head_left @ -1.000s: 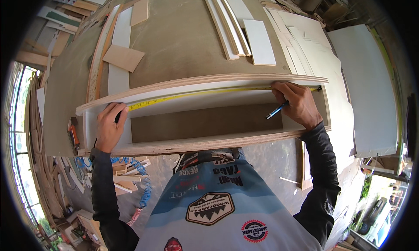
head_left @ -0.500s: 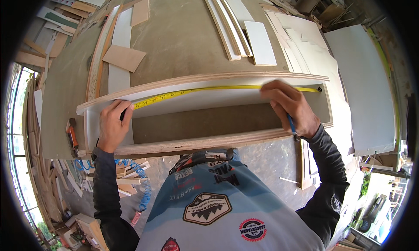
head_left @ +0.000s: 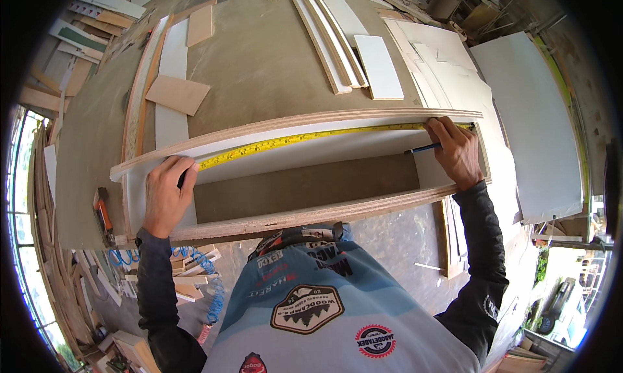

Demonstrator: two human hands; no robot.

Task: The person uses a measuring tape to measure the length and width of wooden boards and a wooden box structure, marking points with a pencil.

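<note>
A long, shallow plywood box (head_left: 311, 222) with white inner faces lies across the worktable in front of me. Inside it, a yellow tape measure (head_left: 279, 141) is stretched lengthwise along the far wall. My left hand (head_left: 167, 194) is closed around the tape's dark case at the left end, mostly hidden by the fingers. At the right end my right hand (head_left: 458, 153) pinches near the blade's end, its fingertips on or against the tape. A blue pencil (head_left: 422, 149) is tucked in that same hand, pointing left.
An orange-and-black hand tool (head_left: 104, 216) lies left of the box. Beyond the box are white strips (head_left: 324, 35), a small white panel (head_left: 379, 68) and a loose tan board (head_left: 178, 94). A large white sheet (head_left: 535, 126) stands at the right. A blue coiled hose (head_left: 214, 301) hangs below.
My right hand has moved right along the tape to near its end, and the pencil now points left. My left hand keeps its hold on the case. The view has shifted slightly.
</note>
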